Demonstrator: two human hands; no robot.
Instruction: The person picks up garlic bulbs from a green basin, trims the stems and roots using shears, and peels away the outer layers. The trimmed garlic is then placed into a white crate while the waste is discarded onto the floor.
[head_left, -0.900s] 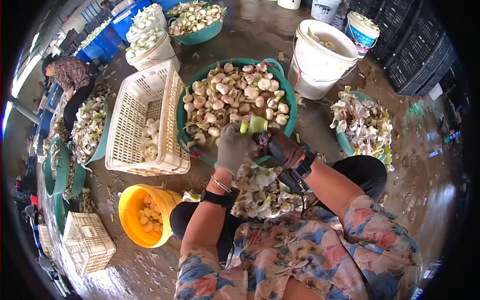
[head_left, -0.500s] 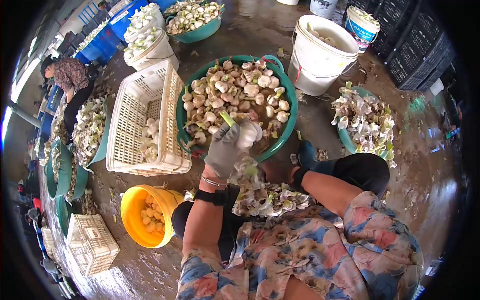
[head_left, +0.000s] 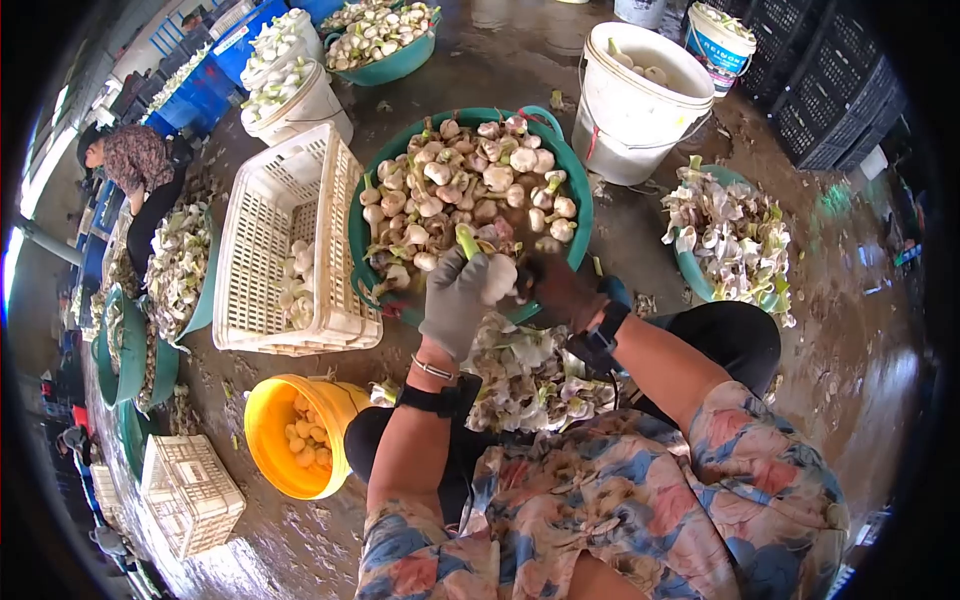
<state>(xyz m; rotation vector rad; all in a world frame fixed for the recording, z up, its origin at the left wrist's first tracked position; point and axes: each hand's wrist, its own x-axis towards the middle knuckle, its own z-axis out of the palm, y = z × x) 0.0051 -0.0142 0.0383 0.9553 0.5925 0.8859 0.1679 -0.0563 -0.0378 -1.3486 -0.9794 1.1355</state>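
Note:
My left hand [head_left: 455, 305], in a grey glove, is closed around a white garlic bulb [head_left: 500, 279] whose green stem [head_left: 466, 241] points up and away. My right hand [head_left: 560, 290], in a dark glove, is at the bulb's right side with its fingers curled. What lies between those fingers is hidden. Both hands are over the near rim of a green tub [head_left: 586, 200] full of unpeeled garlic bulbs [head_left: 498, 178]. Below my hands, a heap of garlic skins [head_left: 535, 375] lies in front of my lap.
Left of the tub stands a white crate [head_left: 265, 235] with some bulbs; nearer is a yellow bucket [head_left: 262, 440] holding peeled garlic. A white bucket [head_left: 640, 130] and a basin heaped with skins [head_left: 725, 235] are on the right. Another person [head_left: 140, 165] bends at far left.
My right hand has come up from the skin heap to the garlic bulb, and skins that were beneath it are now down on the heap. My left hand keeps the bulb, shifted slightly right.

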